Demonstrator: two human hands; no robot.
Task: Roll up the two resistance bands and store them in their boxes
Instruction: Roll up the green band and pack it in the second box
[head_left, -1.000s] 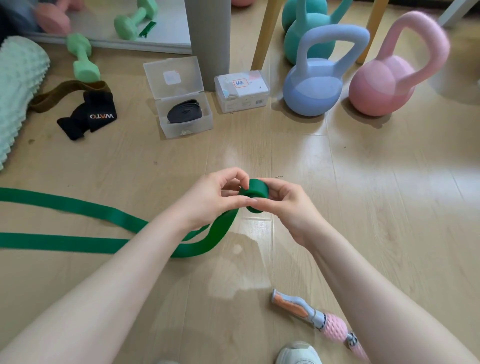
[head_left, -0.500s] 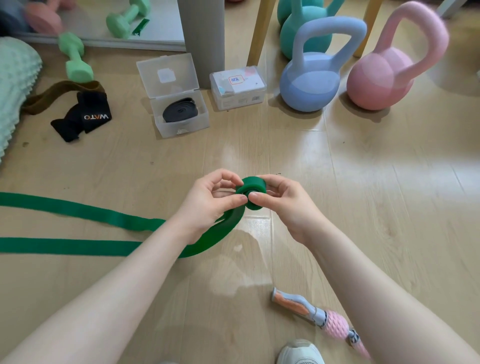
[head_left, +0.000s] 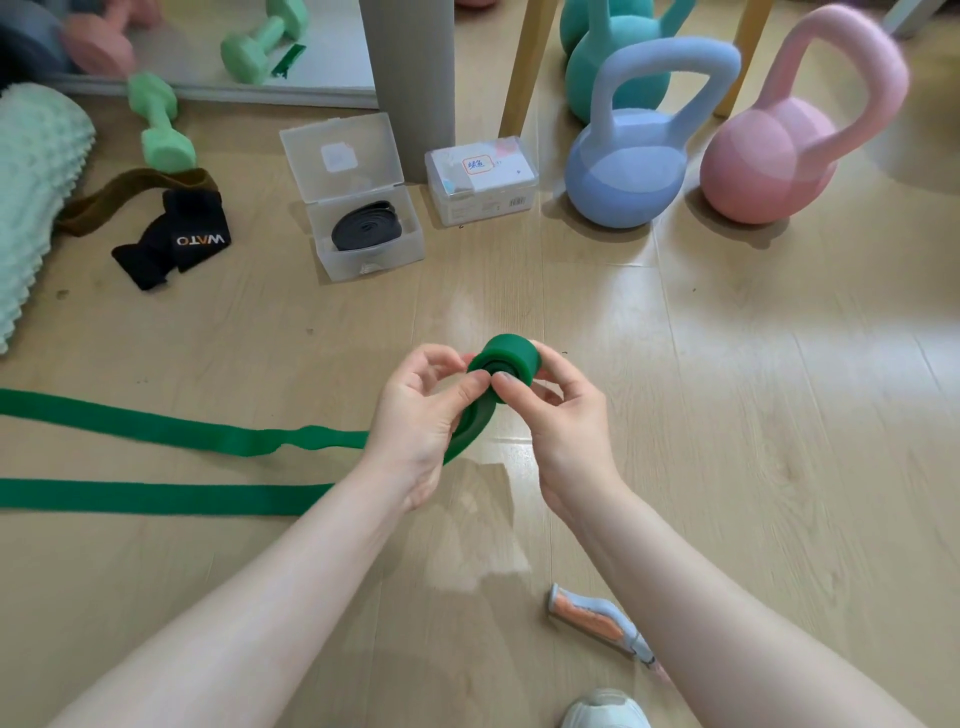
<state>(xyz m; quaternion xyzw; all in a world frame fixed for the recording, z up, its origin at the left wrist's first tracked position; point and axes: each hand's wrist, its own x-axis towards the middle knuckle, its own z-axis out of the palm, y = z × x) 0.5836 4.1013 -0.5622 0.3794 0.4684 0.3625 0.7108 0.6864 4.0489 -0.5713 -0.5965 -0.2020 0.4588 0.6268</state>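
Both your left hand (head_left: 415, 415) and right hand (head_left: 566, 415) pinch the green band (head_left: 511, 361), a smooth tight cylinder between your fingertips; its flat matte tail trails leftward along the floor (head_left: 727, 415).

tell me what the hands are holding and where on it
Both hands hold the green resistance band at its rolled-up end: left hand and right hand pinch the roll between thumbs and fingertips. The unrolled length trails on the floor.
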